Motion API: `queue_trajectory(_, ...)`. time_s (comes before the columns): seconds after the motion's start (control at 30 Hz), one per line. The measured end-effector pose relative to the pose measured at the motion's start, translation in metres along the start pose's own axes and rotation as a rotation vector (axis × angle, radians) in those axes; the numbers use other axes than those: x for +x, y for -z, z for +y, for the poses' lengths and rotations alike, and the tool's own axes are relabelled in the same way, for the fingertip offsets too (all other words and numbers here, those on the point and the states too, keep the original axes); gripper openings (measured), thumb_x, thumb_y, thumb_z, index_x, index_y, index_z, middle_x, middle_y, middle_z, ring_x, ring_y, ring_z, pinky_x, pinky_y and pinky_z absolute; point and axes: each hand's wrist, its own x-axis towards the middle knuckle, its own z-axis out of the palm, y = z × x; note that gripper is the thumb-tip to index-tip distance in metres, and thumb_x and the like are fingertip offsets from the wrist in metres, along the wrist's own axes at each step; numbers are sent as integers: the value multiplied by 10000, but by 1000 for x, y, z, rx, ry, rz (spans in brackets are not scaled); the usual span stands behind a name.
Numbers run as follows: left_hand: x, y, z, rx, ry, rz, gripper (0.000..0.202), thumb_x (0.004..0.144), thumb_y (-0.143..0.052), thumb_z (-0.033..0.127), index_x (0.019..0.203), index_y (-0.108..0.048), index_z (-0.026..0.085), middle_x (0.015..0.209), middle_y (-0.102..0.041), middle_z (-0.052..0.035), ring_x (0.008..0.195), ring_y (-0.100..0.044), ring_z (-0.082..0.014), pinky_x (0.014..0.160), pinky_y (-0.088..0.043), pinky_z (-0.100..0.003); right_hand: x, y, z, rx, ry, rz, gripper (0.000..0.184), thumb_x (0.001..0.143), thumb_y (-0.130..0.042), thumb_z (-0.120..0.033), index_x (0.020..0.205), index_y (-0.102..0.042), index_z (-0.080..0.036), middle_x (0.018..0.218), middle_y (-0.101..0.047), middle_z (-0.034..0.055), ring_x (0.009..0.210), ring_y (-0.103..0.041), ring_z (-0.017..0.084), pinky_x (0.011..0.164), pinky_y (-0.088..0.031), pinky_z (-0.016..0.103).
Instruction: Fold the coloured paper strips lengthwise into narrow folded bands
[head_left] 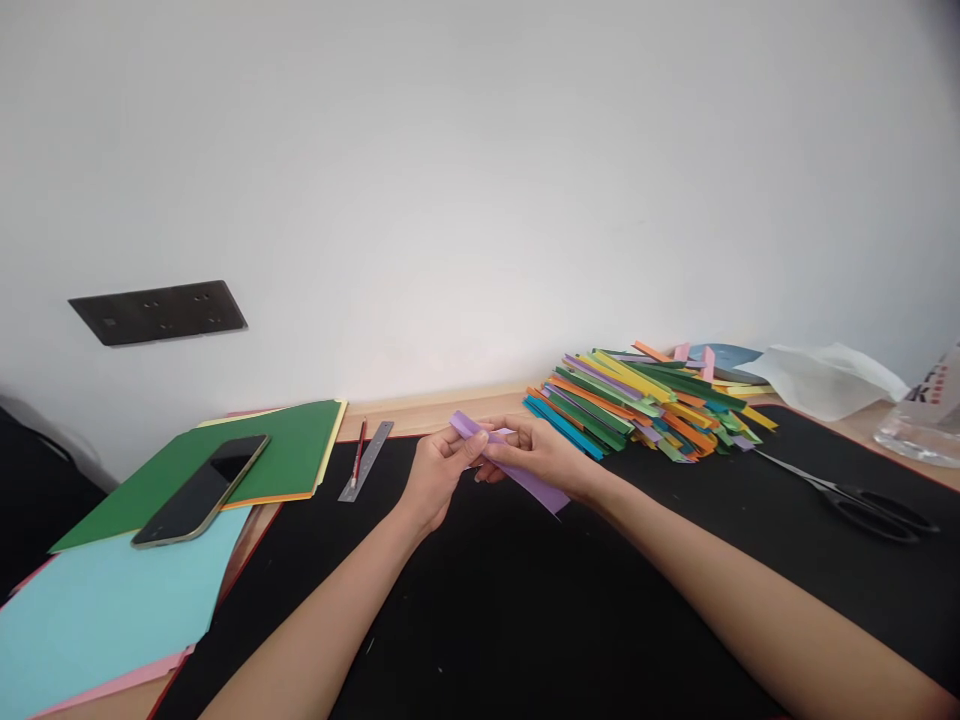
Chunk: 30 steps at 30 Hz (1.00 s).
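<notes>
A strip of purple paper (536,487) is held between both hands above a black mat (480,620). My left hand (442,470) pinches it near its upper left end, which sticks up past the fingers. Close beside it, my right hand (536,455) grips the strip further along, thumb on top. The strip's lower right end hangs free under the right wrist. A fold or second layer seems to show between the hands, but the fingers partly cover it.
A heap of coloured paper strips (637,400) lies at back right, near scissors (862,505) and a clear plastic container (922,430). To the left are a pencil (359,452), a ruler (370,460), and a phone (202,490) on green paper sheets (300,450).
</notes>
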Motion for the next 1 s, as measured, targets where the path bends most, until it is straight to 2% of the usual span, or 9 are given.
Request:
queue_trajectory(0.13, 0, -1, -1, -14, 12, 18, 280, 705, -627, 309, 897, -634, 106, 810, -672, -103, 612, -584, -158, 613, -458, -307, 0, -2, -2, 0, -12, -13, 498, 686, -670, -330, 1117, -517, -134, 728, -676, 50, 698, -653, 177, 700, -504, 330)
queue_trajectory(0.27, 2, 2, -4, 42, 6, 30, 289, 696, -632, 323, 897, -636, 114, 776, -674, -87, 571, -574, -144, 590, -453, -297, 2, -3, 2, -6, -34, 1, 522, 654, -695, -325, 1115, -534, -139, 778, -678, 58, 626, -636, 140, 614, -500, 273)
queue_trajectory(0.4, 6, 9, -5, 131, -34, 79, 273, 684, -647, 312, 885, -643, 127, 740, -664, -53, 614, -561, -118, 663, -432, -267, 1, 1, 2, -36, -86, 28, 462, 676, -676, -329, 1084, -560, -146, 825, -679, 71, 595, -617, 110, 582, -486, 239)
queue_trajectory(0.57, 7, 12, 4, 231, -56, 148, 227, 666, -658, 324, 806, -660, 145, 633, -630, -10, 570, -512, -88, 585, -378, -212, -2, 5, -3, -133, -102, 37, 342, 685, -655, -365, 937, -614, -138, 869, -679, 81, 571, -585, 82, 524, -451, 195)
queue_trajectory(0.8, 7, 12, 5, 202, -55, 104, 213, 679, -646, 317, 784, -659, 132, 613, -621, -26, 558, -494, -91, 568, -363, -221, -3, 7, 0, -323, -74, 66, 334, 676, -644, -406, 847, -626, -120, 769, -674, 59, 485, -512, 60, 423, -371, 174)
queue_trajectory(1.0, 6, 10, 4, 155, -49, 102, 202, 672, -658, 290, 777, -660, 118, 647, -644, -46, 602, -543, -111, 604, -400, -234, -1, 8, 4, -271, -79, 53, 356, 723, -587, -437, 868, -626, -114, 820, -685, 85, 525, -570, 82, 499, -441, 205)
